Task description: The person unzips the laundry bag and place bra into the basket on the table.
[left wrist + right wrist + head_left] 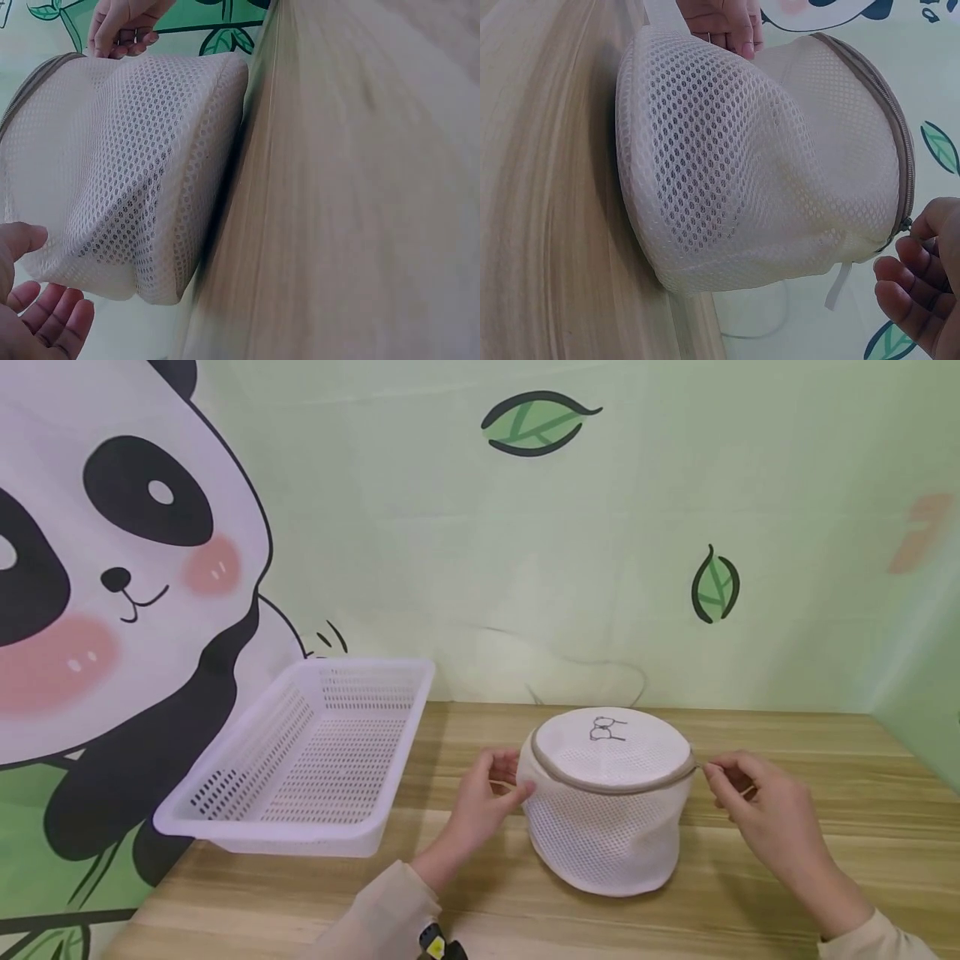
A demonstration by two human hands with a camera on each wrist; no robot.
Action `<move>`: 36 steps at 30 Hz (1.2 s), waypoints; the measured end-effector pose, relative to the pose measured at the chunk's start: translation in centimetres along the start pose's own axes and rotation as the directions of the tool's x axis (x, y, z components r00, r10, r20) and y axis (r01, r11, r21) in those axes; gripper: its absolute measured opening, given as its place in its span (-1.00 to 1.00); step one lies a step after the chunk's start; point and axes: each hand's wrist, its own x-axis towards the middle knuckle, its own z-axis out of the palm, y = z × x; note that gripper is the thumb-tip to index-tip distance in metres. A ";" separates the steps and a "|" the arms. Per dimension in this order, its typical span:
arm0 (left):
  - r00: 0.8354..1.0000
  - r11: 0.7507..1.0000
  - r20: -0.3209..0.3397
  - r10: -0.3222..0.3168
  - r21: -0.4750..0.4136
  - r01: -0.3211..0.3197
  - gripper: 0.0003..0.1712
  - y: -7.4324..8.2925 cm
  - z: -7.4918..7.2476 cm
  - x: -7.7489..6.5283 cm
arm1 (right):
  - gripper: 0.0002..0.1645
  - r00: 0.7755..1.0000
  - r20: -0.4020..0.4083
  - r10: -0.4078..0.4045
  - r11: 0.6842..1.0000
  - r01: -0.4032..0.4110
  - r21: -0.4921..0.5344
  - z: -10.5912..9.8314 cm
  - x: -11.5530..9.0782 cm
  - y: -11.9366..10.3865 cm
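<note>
Our left hand point(483, 797) rests loosely curled against the mesh laundry bag's point(607, 827) left rim; our right hand point(757, 802) pinches the zipper pull point(906, 223) at its right edge. Bag stands at frame centre on the wooden surface point(787, 893), white basket point(315, 760) at left.

- The mesh laundry bag point(609, 810) stands on the desk point(825, 860), near its middle.
- The plastic basket point(307, 760) sits to the bag's left, partly over the desk's left edge.
- The wall point(600, 527) rises behind both.
- The left hand point(480, 797) touches the bag's left side; the right hand point(757, 802) is at its right rim, at the zipper point(904, 225).
</note>
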 end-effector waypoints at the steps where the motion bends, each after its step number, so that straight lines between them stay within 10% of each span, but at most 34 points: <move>1: 1.000 1.000 -0.005 0.002 -0.004 -0.002 -0.53 0.0 0.0 0.0 | -0.83 1.000 0.000 0.000 1.000 0.000 0.000 0.0 0.0 0.0; 36: 0.985 0.983 -0.070 0.159 0.100 -0.152 -0.73 0.2 0.8 -0.6 | -0.68 0.994 0.086 0.073 0.992 -0.064 -0.113 -1.7 1.3 0.9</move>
